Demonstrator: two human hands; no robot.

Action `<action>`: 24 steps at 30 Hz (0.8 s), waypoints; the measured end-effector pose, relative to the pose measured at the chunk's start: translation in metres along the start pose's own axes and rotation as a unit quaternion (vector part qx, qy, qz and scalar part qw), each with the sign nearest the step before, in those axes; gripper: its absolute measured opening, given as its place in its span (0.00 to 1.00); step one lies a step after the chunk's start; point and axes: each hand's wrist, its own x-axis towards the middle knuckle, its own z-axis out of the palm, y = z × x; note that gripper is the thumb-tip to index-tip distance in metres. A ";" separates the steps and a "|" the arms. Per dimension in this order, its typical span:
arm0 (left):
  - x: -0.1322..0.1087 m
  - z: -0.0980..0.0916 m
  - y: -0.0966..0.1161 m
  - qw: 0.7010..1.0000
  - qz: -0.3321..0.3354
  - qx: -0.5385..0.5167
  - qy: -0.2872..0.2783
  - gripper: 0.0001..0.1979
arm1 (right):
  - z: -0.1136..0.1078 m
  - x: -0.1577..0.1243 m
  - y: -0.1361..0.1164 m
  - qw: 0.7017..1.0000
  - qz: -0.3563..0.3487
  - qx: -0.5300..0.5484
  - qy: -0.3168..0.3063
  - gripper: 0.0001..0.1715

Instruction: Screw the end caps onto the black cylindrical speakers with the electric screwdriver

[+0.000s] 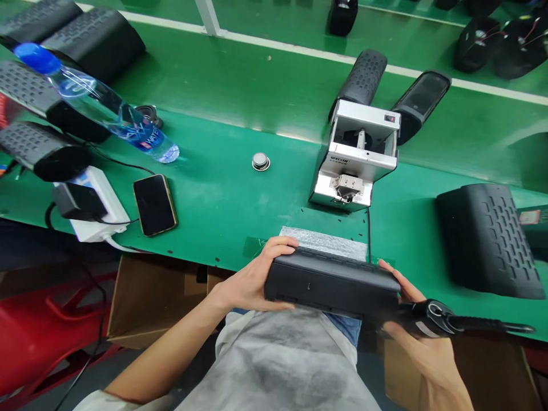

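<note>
A long black speaker housing (331, 282) is held level in front of my body, above the table's near edge. My left hand (254, 274) wraps round its left end, thumb below and fingers on top. At the right end, my right hand (422, 331) grips a black electric screwdriver (428, 319) in its palm. Fingers of that hand also reach the housing's end. A ribbed cord or sleeve extends from the tool to the right. The tool's front end is hidden. Just behind the housing lies a silvery strip (327, 242) on the table.
A silver screw feeder (353, 160) stands behind the housing. A small round part (261, 161), phone (154, 205), water bottle (103, 108) and power strip (100, 200) occupy the left and middle. Another black housing (488, 240) stands right. Cardboard boxes (154, 302) sit below the table.
</note>
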 end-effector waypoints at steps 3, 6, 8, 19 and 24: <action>0.000 -0.001 0.002 1.000 -0.007 0.002 -0.006 0.56 | 0.002 0.000 0.002 1.000 -0.002 0.021 -0.003 0.45; 0.002 -0.002 0.003 0.999 -0.035 -0.015 -0.002 0.55 | 0.005 0.001 0.004 0.999 -0.007 0.042 0.008 0.45; 0.004 -0.004 0.005 0.997 -0.072 -0.027 0.014 0.54 | 0.006 0.003 0.005 0.998 -0.002 0.058 0.010 0.47; 0.003 -0.010 0.013 0.985 -0.167 -0.042 0.016 0.54 | 0.010 0.009 0.006 0.995 0.038 0.095 0.003 0.54; -0.008 -0.001 0.010 0.988 -0.145 -0.015 0.043 0.52 | 0.018 0.001 0.003 0.993 0.041 0.112 0.008 0.55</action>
